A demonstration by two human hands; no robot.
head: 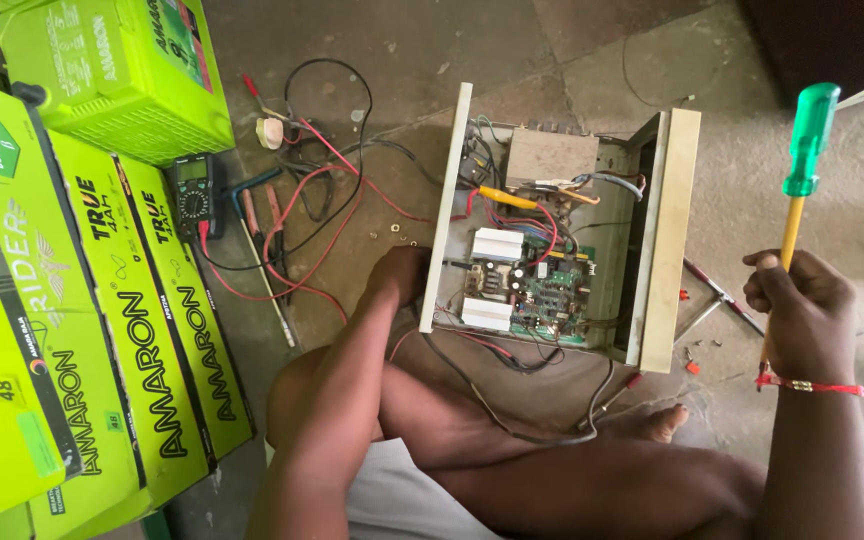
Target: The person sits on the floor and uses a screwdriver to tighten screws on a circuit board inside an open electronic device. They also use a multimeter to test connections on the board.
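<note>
Head view: two bare hands are seen, one on each side of one opened metal chassis (664, 240) lying on the concrete floor (512, 50). The right hand (800, 312) is closed in a fist around one screwdriver (800, 190), held upright with its green handle above the fist and its yellow shank passing down into the grip; the tip is hidden behind the hand. One red thread band (810, 385) is worn at that wrist. The left hand (402, 275) is pressed against the near outer wall of the chassis; its fingers are hidden by the wrist and the wall, so whether they are spread or curled cannot be told.

Between the hands, inside the chassis, one green circuit board (552, 295), two white finned blocks (498, 244) and one grey transformer (550, 155) can be counted; the smaller parts on the board are too fine to make out. Loose wires trail from the chassis toward the person's crossed legs.

Beyond the left hand, one dark multimeter (192, 195) lies among tangled red and black leads (297, 250), whose number cannot be counted. Further left, bright green battery cartons (132, 340) are stacked; at least four are seen, most cut off by the frame edge. Just below and left of the right hand, a pair of red-handled pliers (717, 298) lies on the floor, partly hidden by the chassis.
</note>
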